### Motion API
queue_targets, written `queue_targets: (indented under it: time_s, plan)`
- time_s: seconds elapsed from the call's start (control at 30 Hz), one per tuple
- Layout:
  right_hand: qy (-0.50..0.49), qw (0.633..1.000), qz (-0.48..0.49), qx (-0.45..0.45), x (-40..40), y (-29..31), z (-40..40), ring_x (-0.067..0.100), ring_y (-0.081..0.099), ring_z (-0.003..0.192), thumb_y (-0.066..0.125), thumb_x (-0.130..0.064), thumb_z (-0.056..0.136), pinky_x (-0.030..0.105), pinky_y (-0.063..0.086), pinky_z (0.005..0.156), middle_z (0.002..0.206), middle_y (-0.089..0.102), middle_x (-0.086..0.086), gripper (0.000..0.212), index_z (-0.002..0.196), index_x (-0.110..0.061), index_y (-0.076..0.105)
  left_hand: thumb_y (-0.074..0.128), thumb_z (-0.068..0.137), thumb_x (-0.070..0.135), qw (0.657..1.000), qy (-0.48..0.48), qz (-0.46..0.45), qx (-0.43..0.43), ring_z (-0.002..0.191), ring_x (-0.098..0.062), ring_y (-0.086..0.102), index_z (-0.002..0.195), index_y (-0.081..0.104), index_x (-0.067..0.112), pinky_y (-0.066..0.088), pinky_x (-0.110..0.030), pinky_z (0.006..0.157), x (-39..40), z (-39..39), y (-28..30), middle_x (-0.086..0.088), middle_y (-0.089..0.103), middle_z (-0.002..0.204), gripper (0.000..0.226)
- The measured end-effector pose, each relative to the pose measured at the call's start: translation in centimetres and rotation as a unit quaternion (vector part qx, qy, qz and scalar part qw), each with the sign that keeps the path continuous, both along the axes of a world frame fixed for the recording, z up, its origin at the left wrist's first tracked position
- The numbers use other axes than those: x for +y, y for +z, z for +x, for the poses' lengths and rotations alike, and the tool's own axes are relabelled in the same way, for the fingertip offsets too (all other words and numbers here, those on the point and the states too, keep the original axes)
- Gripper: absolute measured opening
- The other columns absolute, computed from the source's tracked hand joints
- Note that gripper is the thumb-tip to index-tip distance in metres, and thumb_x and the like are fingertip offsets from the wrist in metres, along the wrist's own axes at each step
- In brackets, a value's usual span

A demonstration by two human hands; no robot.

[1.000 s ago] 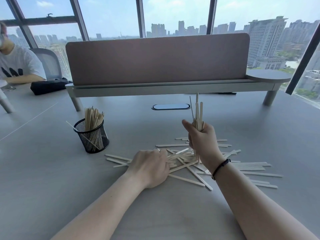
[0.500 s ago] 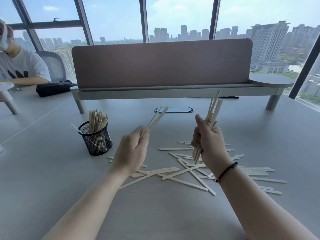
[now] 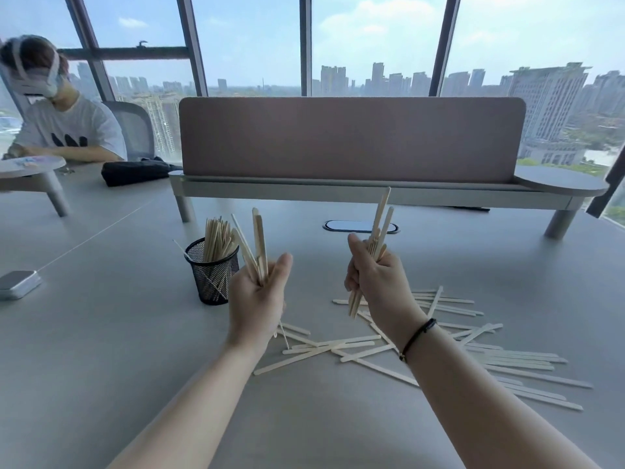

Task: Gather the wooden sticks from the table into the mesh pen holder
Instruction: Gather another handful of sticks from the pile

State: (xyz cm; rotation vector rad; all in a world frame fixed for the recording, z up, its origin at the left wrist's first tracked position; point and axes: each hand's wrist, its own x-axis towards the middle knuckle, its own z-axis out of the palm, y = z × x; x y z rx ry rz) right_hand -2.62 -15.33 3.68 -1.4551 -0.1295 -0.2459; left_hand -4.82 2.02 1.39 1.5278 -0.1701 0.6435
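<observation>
We see the left hand (image 3: 257, 301) raised just right of the mesh pen holder (image 3: 212, 275), its fingers curled round a few wooden sticks (image 3: 255, 243) that fan upward. The right hand (image 3: 378, 279), farther right of the holder, grips a second bundle (image 3: 378, 228) the same way. More loose sticks (image 3: 500, 357) lie scattered on the tabletop (image 3: 101, 350), right of the holder, which already holds an upright bunch (image 3: 216, 236).

- Left hand (image 3: 258, 299) raised, back toward the camera, fingers curled around a bundle of sticks.
- Right hand (image 3: 375, 275) raised at like height, fist closed on another bundle; black band on its wrist.
</observation>
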Motion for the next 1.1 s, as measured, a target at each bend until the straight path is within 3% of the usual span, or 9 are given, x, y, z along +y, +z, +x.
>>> queue_targets:
  time_s: [0.07, 0.17, 0.23, 0.43, 0.6, 0.67, 0.8, 0.97, 1.1]
  plan:
    - [0.001, 1.0, -0.018, 0.002, 1.2, -0.2, 0.7, 0.018, 0.043, 0.044, 0.063, -0.038, 0.096, 0.039, 0.04, 0.059, 0.046, 0.043, -0.002, 0.048, 0.058, -0.017, 0.042, 0.062, 0.089, 0.048, 1.0, 0.007, 0.01, -0.01, 0.038, -0.029, 0.025, 0.055, 0.032, 0.005, 0.028, -0.047, 0.039, 0.2, 0.1, -0.2, -0.023, 0.025, 0.044, 0.063]
    - [0.014, 0.998, -0.065, 0.004, 2.5, -1.1, 1.3, 0.022, 0.048, 0.049, 0.064, -0.037, 0.095, 0.04, 0.044, 0.06, 0.05, 0.048, 0.005, 0.045, 0.061, -0.012, 0.048, 0.06, 0.086, 0.055, 1.0, 0.005, 0.002, 0.001, 0.039, -0.018, 0.029, 0.059, 0.053, 0.018, 0.029, -0.04, 0.042, 0.4, 0.4, -0.5, -0.01, 0.031, 0.042, 0.046]
    - [0.017, 0.997, -0.081, 0.005, 2.9, -1.8, 1.5, 0.022, 0.048, 0.05, 0.064, -0.034, 0.095, 0.04, 0.045, 0.06, 0.053, 0.048, 0.01, 0.042, 0.063, -0.009, 0.051, 0.061, 0.085, 0.055, 1.0, -0.004, 0.0, 0.015, 0.037, -0.016, 0.032, 0.057, 0.056, 0.024, 0.029, -0.034, 0.046, 0.5, 0.4, -0.7, -0.001, 0.035, 0.04, 0.042]
    - [0.007, 0.997, -0.082, -0.006, 2.6, -2.4, 1.7, 0.021, 0.049, 0.049, 0.069, -0.026, 0.092, 0.032, 0.044, 0.055, 0.053, 0.051, 0.013, 0.048, 0.065, 0.008, 0.049, 0.063, 0.088, 0.037, 0.999, -0.02, 0.035, 0.012, 0.038, -0.024, 0.046, 0.055, 0.054, 0.007, 0.038, -0.033, 0.047, 0.0, 0.6, -1.5, 0.002, 0.044, 0.038, 0.046]
    - [-0.001, 0.997, -0.072, -0.01, 2.5, -1.6, 1.6, 0.023, 0.048, 0.05, 0.075, -0.028, 0.088, 0.033, 0.042, 0.055, 0.052, 0.051, 0.014, 0.04, 0.064, -0.004, 0.053, 0.063, 0.091, 0.042, 0.998, 0.005, 0.066, 0.003, 0.044, -0.038, 0.042, 0.06, 0.042, -0.008, 0.04, -0.048, 0.048, 0.0, 0.8, -1.9, -0.028, 0.041, 0.049, 0.062]
    - [0.002, 0.998, -0.065, -0.012, 2.6, -1.4, 1.5, 0.024, 0.043, 0.049, 0.077, -0.028, 0.086, 0.032, 0.037, 0.053, 0.053, 0.046, 0.015, 0.04, 0.066, -0.005, 0.051, 0.063, 0.09, 0.045, 0.998, 0.02, 0.058, 0.004, 0.045, -0.04, 0.04, 0.06, 0.037, -0.009, 0.039, -0.05, 0.051, 0.3, 0.7, -1.8, -0.03, 0.039, 0.049, 0.067]
    - [0.009, 0.999, -0.038, -0.017, 2.9, -1.1, 1.3, 0.026, 0.035, 0.05, 0.078, -0.03, 0.085, 0.033, 0.029, 0.049, 0.055, 0.038, 0.014, 0.052, 0.064, 0.0, 0.042, 0.065, 0.089, 0.049, 0.998, 0.034, 0.041, -0.016, 0.042, -0.034, 0.034, 0.053, 0.03, -0.004, 0.036, -0.043, 0.05, 0.6, 0.3, -1.0, -0.026, 0.035, 0.045, 0.072]
    - [-0.014, 0.999, -0.028, -0.022, 3.3, -0.3, 1.3, 0.023, 0.041, 0.042, 0.074, -0.039, 0.086, 0.035, 0.034, 0.048, 0.051, 0.044, 0.014, 0.05, 0.056, -0.015, 0.042, 0.065, 0.084, 0.06, 0.999, 0.03, -0.02, -0.005, 0.047, -0.033, 0.022, 0.055, 0.024, -0.001, 0.024, -0.038, 0.049, 1.2, 0.2, -0.1, -0.024, 0.026, 0.048, 0.08]
    - [-0.027, 0.999, -0.006, -0.038, 3.7, 0.6, 1.1, 0.025, 0.026, 0.048, 0.071, -0.043, 0.088, 0.035, 0.022, 0.048, 0.058, 0.033, 0.015, 0.064, 0.065, 0.002, 0.031, 0.067, 0.092, 0.034, 0.994, 0.012, -0.106, 0.028, 0.041, -0.017, 0.018, 0.048, 0.025, 0.021, 0.018, -0.024, 0.045, 1.4, 0.1, 0.1, 0.003, 0.025, 0.043, 0.062]
